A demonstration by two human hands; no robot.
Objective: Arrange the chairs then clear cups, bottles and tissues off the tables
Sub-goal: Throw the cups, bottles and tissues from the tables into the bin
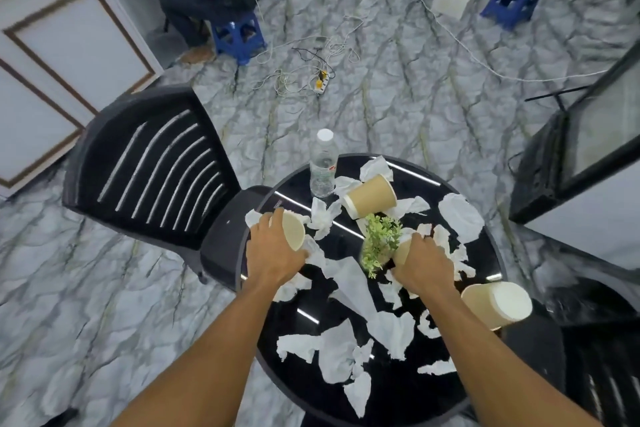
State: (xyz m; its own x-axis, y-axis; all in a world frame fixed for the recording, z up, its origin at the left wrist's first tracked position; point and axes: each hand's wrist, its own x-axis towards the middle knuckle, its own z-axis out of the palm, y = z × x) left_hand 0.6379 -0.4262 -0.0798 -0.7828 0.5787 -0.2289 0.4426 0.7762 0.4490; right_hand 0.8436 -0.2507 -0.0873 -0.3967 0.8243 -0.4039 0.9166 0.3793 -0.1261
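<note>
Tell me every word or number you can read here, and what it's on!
Clear plastic water bottle with white cap: label too blurred to read.
Tan paper cups, one gripped by the left hand: no print visible.
Tan vessel in the right hand: none visible.

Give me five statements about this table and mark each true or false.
1. The water bottle stands upright on the table. True.
2. The left hand is empty. False: it grips a paper cup.
3. The brown cup beside the bottle stands upright. False: it lies on its side.
4. Crumpled tissues litter the table. True.
5. The right hand holds the bottle. False: it grips what looks like a tan cup beside the plant.
</note>
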